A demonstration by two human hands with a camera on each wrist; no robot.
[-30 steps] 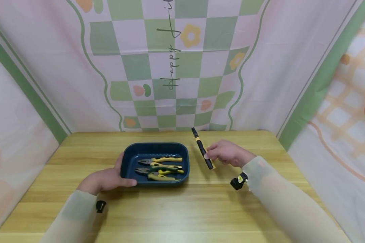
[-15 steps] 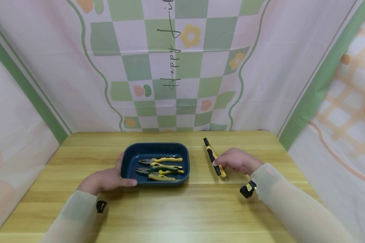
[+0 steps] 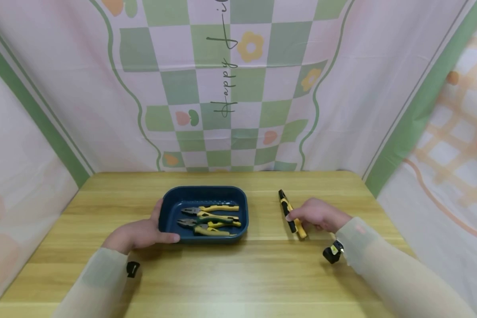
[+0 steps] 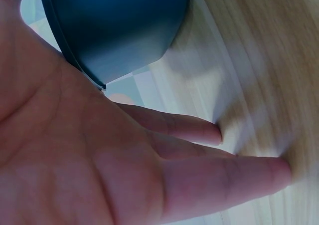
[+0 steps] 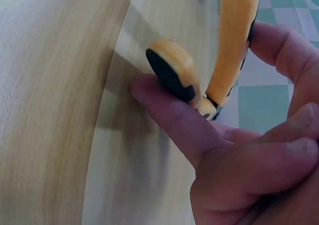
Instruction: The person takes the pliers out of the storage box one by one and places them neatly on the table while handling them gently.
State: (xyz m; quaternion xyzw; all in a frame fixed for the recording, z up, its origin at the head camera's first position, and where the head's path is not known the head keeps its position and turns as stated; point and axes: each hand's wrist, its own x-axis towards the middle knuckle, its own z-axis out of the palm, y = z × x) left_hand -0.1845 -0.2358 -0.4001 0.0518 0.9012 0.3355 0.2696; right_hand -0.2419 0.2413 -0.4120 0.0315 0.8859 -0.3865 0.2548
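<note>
Head view: the right hand point(image 3: 316, 214) pinches yellow-and-black pliers point(image 3: 286, 210) just right of the dark blue tray point(image 3: 206, 241).
The pliers slant over the wooden table point(image 3: 222, 274), dark nose pointing away from the person, yellow handles parted with black insets; the left hand point(image 3: 139, 235), fingers extended, touches the tray's left end.

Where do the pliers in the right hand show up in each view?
Head: the held pliers are right of and below centre, in the right hand.
Left wrist: not in it.
Right wrist: handles, upper part, slightly right of centre.
Shared landmark: the wooden table, seen in all three.
</note>
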